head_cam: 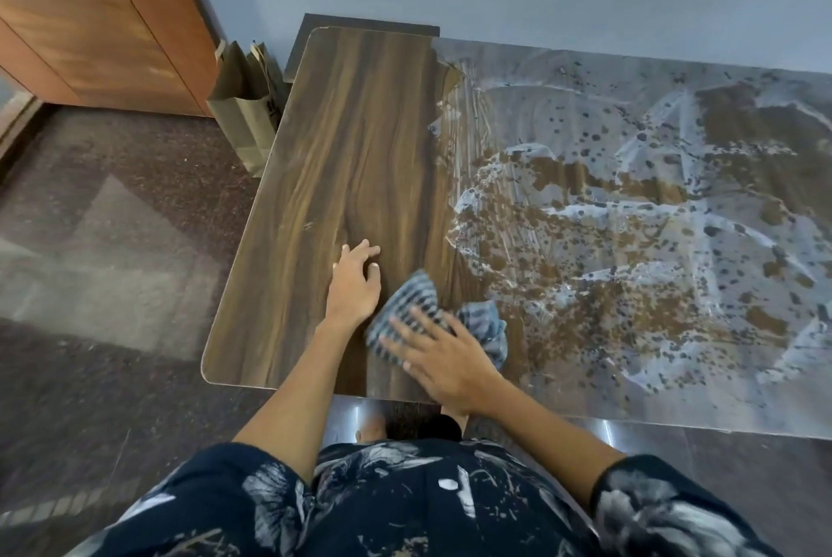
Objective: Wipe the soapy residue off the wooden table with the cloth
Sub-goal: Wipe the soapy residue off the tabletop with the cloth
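Note:
A dark wooden table (342, 142) stretches from the centre to the right edge of the head view. Whitish soapy residue (630, 214) with streaks and dark specks covers its right part; the left strip shows bare wood grain. A blue-and-white striped cloth (414, 300) lies crumpled near the table's front edge, at the border of the residue. My right hand (445, 358) presses flat on the cloth with fingers spread. My left hand (353, 279) rests on the bare wood just left of the cloth, fingers loosely bent, holding nothing.
Brown paper bags (245, 106) stand on the floor against the table's left far corner. A wooden cabinet (90, 16) fills the upper left. A blue wall runs behind the table. Dark speckled floor (112, 241) lies to the left.

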